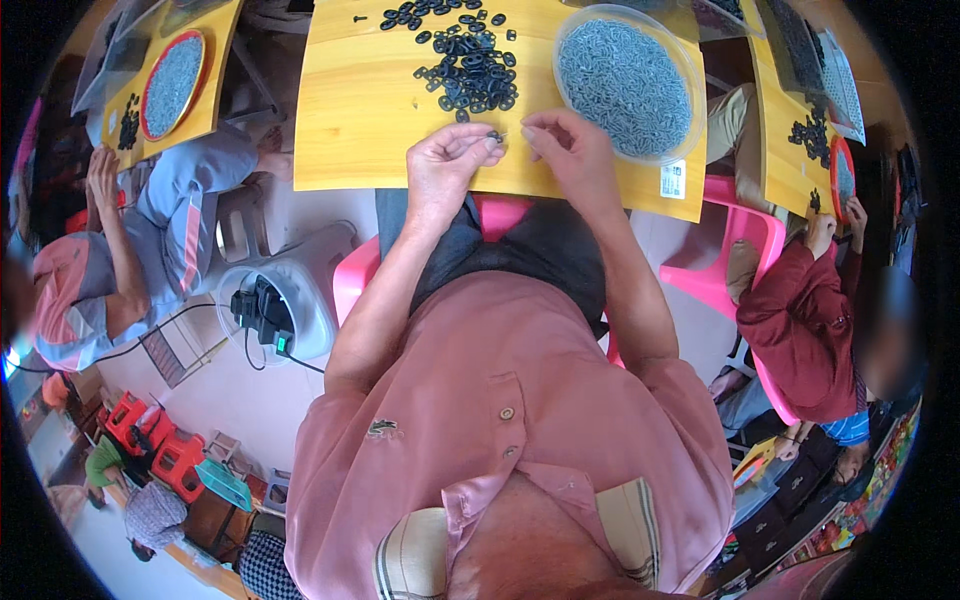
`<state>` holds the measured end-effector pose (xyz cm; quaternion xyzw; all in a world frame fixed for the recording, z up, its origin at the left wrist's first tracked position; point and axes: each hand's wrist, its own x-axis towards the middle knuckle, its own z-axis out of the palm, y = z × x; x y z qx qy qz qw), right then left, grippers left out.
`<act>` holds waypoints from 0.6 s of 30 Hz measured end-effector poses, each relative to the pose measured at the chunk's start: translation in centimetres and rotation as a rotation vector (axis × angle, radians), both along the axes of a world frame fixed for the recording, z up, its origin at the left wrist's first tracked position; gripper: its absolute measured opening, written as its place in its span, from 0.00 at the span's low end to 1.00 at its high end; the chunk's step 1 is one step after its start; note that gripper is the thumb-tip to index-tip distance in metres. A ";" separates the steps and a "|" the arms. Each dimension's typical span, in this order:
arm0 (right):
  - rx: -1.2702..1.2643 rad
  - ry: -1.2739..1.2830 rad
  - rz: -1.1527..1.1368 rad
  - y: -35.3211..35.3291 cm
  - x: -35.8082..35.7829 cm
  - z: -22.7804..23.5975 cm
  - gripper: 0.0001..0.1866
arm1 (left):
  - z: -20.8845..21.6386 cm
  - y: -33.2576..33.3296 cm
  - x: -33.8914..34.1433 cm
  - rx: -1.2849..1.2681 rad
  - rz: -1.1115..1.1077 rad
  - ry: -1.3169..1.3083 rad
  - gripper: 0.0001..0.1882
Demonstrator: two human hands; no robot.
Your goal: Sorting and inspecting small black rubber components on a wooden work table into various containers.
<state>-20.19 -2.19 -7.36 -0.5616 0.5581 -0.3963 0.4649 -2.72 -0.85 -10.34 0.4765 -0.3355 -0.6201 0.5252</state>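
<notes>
- Head view, yellow worktop (350, 110): near edge right in front of the person, both hands over its near half.
- Left hand (452, 168): thumb and index nearly closed, pinching one small black piece (494, 136); piece is off the pile, toward the near edge, between the hands.
- Right hand (572, 152): thumb and index tips close together, narrow gap, just right of the held piece, not touching the left hand. Can't tell if something tiny sits in the pinch.
- Loose black pieces (475, 78): heap beyond the hands toward the far edge, some overlapping, more scattered past the heap. One stray (462, 116) lies just beyond the left hand.
- Small grey screw-like pieces (625, 85): fill a round clear tub (655, 161) by the right edge, just beyond the right hand.
- White label (672, 180): stuck at the near right corner.
- Progress, my judgement: one piece in hand, looks mid-handling; plenty of black pieces left in the heap, tub looks well stocked. Can't tell any finished ones from unworked ones, so no count of what's done.
- Side tables: co-worker on the left (150, 230) and co-worker on the right (800, 320) sit at similar parts.
</notes>
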 end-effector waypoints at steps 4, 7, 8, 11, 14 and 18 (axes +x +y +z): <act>-0.037 0.105 0.013 0.1 0.0 0.0 0.07 | 1.1 0.4 0.8 0.034 0.051 0.033 0.10; -0.098 0.184 0.054 0.2 0.7 0.0 0.06 | 1.3 0.3 1.4 0.087 0.070 0.019 0.10; -0.127 0.207 0.069 0.2 1.1 0.0 0.06 | 1.3 0.4 1.7 0.086 0.093 0.018 0.10; -0.319 0.305 0.101 -0.6 2.3 -1.1 0.05 | 0.9 0.4 2.6 0.074 0.139 0.027 0.10; -0.478 0.396 0.144 -1.6 3.6 -1.5 0.06 | 0.7 0.6 3.5 0.080 0.191 0.055 0.10; -0.448 0.470 0.205 -2.1 5.1 -1.0 0.06 | 0.5 0.6 3.7 0.079 0.205 0.102 0.10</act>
